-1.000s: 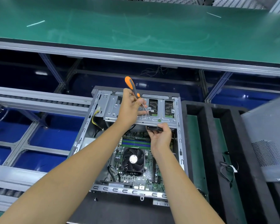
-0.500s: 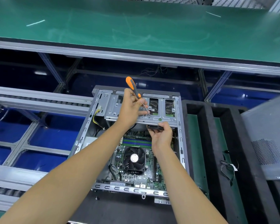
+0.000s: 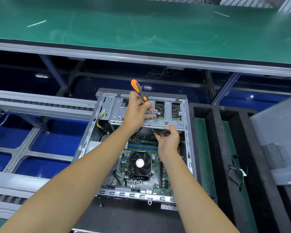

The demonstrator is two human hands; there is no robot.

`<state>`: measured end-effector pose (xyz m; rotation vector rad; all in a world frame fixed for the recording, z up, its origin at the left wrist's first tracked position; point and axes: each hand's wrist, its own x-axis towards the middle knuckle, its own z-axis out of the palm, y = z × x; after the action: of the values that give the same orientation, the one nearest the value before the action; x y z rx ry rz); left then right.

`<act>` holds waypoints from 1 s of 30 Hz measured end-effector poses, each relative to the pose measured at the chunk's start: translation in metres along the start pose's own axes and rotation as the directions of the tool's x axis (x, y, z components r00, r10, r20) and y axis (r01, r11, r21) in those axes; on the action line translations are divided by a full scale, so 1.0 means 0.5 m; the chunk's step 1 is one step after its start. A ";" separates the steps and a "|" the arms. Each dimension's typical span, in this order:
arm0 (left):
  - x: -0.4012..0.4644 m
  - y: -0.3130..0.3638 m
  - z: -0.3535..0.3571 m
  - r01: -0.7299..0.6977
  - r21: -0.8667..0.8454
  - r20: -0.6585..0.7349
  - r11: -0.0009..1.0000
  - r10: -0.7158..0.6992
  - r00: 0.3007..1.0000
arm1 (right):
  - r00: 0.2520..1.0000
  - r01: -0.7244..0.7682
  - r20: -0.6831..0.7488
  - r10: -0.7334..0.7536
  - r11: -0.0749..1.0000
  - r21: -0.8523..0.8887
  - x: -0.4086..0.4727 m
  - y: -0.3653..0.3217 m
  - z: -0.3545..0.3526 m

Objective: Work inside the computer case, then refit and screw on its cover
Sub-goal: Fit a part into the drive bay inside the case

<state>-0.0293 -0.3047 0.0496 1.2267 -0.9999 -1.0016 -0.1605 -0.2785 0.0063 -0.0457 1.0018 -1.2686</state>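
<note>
Green matting covers the long bench (image 3: 141,27) far beyond my hands, smooth and scuffed. Below it the open computer case (image 3: 186,148) lies flat, shiny grey metal with a bumpy green board and a round black fan (image 3: 139,163) inside. Its grey cover (image 3: 279,140), dotted with tiny holes, leans off to the right of my grip. Nothing much has changed since a second ago. My left hand (image 3: 136,113) still curls round the orange and grey screwdriver (image 3: 139,89), tip on the metal bracket (image 3: 146,113). Just under it, my right hand (image 3: 169,140) pinches a small black part (image 3: 160,131). No words are readable.
</note>
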 end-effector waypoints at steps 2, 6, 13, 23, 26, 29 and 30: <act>-0.001 0.002 0.000 0.005 -0.002 -0.004 1.000 -0.005 1.000 | 1.000 -0.005 -0.001 0.005 1.000 -0.001 -0.001 0.000 0.001; -0.001 0.002 0.003 0.023 0.005 0.007 1.000 -0.023 1.000 | 1.000 -0.009 -0.008 0.009 1.000 0.001 -0.001 -0.001 0.002; -0.004 0.007 0.004 0.031 0.009 -0.026 0.999 -0.031 0.999 | 1.000 -0.016 -0.009 0.016 1.000 0.006 0.000 -0.001 0.001; -0.006 0.006 0.003 0.017 0.027 -0.057 0.999 -0.015 0.998 | 1.000 -0.022 -0.005 0.022 1.000 0.017 0.001 0.000 0.000; -0.005 0.004 0.002 0.027 0.029 -0.066 0.999 -0.025 0.998 | 1.000 -0.019 -0.007 0.019 1.000 0.024 0.001 0.000 -0.001; -0.004 0.002 0.003 0.033 0.045 -0.077 0.998 -0.029 0.997 | 1.000 -0.013 0.004 0.013 1.000 0.022 0.002 0.000 -0.001; -0.004 0.001 0.004 0.032 0.057 -0.083 0.998 -0.027 0.996 | 1.000 -0.012 0.011 0.012 1.000 0.023 0.002 0.000 -0.001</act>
<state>-0.0316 -0.3030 0.0503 1.3238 -0.9546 -0.9432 -0.1609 -0.2792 0.0056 -0.0290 0.9765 -1.2671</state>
